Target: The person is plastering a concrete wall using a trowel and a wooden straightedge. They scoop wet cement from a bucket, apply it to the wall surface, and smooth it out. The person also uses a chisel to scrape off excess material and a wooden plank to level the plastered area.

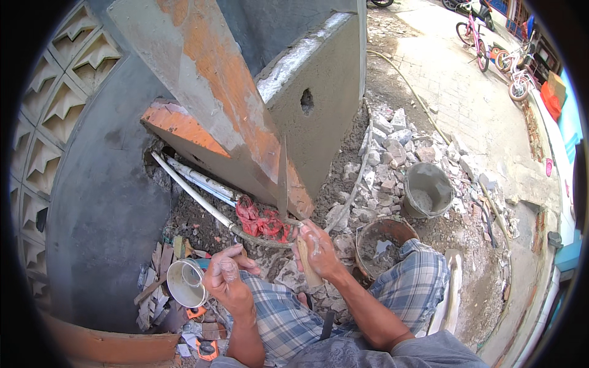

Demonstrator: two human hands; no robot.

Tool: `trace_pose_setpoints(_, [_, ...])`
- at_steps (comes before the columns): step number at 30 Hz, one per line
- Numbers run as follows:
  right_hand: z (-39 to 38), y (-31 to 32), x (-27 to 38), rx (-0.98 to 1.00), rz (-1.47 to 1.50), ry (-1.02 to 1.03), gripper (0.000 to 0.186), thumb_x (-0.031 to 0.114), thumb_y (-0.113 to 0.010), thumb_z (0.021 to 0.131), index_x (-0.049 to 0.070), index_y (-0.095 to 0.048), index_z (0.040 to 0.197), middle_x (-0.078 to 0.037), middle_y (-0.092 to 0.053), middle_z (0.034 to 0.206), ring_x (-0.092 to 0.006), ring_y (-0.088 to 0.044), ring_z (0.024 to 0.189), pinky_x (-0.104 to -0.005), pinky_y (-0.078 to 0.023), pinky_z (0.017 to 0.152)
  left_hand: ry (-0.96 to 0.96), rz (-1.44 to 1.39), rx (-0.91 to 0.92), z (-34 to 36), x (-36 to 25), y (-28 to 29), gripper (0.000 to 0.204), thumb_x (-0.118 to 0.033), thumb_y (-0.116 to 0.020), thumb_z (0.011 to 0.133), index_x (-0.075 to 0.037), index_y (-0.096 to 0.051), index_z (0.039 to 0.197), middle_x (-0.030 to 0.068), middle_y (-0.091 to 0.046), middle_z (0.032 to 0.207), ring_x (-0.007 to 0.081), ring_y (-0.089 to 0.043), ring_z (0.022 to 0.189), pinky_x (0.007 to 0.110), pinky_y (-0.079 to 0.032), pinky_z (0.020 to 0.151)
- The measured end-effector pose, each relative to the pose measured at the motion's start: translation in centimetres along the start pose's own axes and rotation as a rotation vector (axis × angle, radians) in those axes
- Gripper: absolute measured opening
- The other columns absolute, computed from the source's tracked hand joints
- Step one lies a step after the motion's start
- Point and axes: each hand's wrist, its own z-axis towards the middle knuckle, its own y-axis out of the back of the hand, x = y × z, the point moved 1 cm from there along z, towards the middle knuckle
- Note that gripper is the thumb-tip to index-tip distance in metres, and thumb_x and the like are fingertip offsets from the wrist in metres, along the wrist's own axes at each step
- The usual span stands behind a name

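grey shirt (343, 352) at six o'clock; right hand (319, 248) grips trowel (283, 184), left hand (230, 285) loosely open, seemingly empty; twelve-o'clock wall (328, 119) looks mostly plastered, hole (307, 102) left unfilled.

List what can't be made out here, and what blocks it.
All in the head view:
Trowel: part of its handle, covered by the right hand.
Brown tub: near side, behind the right knee.
Red plastic: whatever lies under it, covered by its folds.
Dark wheel: cut off by the top edge.
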Motion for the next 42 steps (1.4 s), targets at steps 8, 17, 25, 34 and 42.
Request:
trace_pose_setpoints(8, [-0.1, -0.8, -2.7, -0.033, -0.007, -0.052, 0.031, 0.032, -0.033, 0.111, 0.006, -0.047, 0.103, -0.008, -0.053, 0.066, -0.0178, -0.054, 0.046, -0.0305, -0.045, 0.043, 0.043, 0.006, -0.056, 0.1, -0.1, -0.4, 0.032, -0.025, -0.06, 0.104, 0.005, -0.065, 0.111, 0.0084, -0.063, 0.066, 0.0124, -0.058, 0.052, 0.024, -0.046, 0.048])
trace_pose_setpoints(17, [-0.9, -2.3, -4.8, -0.064, 0.218, -0.189, 0.038, 0.045, -0.033, 0.11, 0.01, -0.046, 0.105, -0.007, -0.052, 0.067, -0.0181, -0.053, 0.044, -0.0321, -0.047, 0.041, 0.071, -0.063, -0.123, 0.1, -0.4, 0.8, 0.029, -0.023, -0.064, 0.102, 0.004, -0.068, 0.111, 0.0039, -0.061, 0.067, 0.0063, -0.05, 0.045, 0.021, -0.039, 0.043])
trace_pose_setpoints(25, [-0.4, -1.4, -6.8, -0.162, 0.294, -0.297, 0.038, 0.048, -0.034, 0.109, 0.011, -0.046, 0.107, -0.006, -0.051, 0.068, -0.0187, -0.053, 0.045, -0.0326, -0.047, 0.041, 0.045, 0.026, -0.157, 0.3, -0.4, 0.5, 0.028, -0.013, -0.064, 0.099, 0.005, -0.064, 0.121, -0.0036, -0.049, 0.072, 0.0014, -0.041, 0.054, 0.02, -0.037, 0.048])
trace_pose_setpoints(34, [0.1, -0.7, -6.5, -0.202, 0.367, -0.415, 0.041, 0.053, -0.031, 0.109, 0.014, -0.045, 0.107, -0.006, -0.052, 0.069, -0.0193, -0.053, 0.048, -0.0345, -0.048, 0.043, 0.077, -0.023, -0.231, 0.7, -1.1, 0.6, 0.048, -0.005, -0.066, 0.096, 0.005, -0.051, 0.141, 0.0055, -0.06, 0.091, 0.0093, -0.059, 0.067, 0.023, -0.049, 0.06])
trace_pose_setpoints(42, [-1.0, -2.3, -5.7, -0.147, 0.385, -0.349, 0.042, 0.053, -0.03, 0.109, 0.013, -0.043, 0.107, -0.007, -0.052, 0.069, -0.0191, -0.053, 0.047, -0.0346, -0.048, 0.043, -0.05, -0.152, -0.17, 1.5, -0.4, 0.8, 0.069, -0.007, -0.062, 0.098, 0.008, -0.026, 0.154, 0.0242, -0.032, 0.159, 0.0343, -0.064, 0.12, 0.039, -0.053, 0.098])
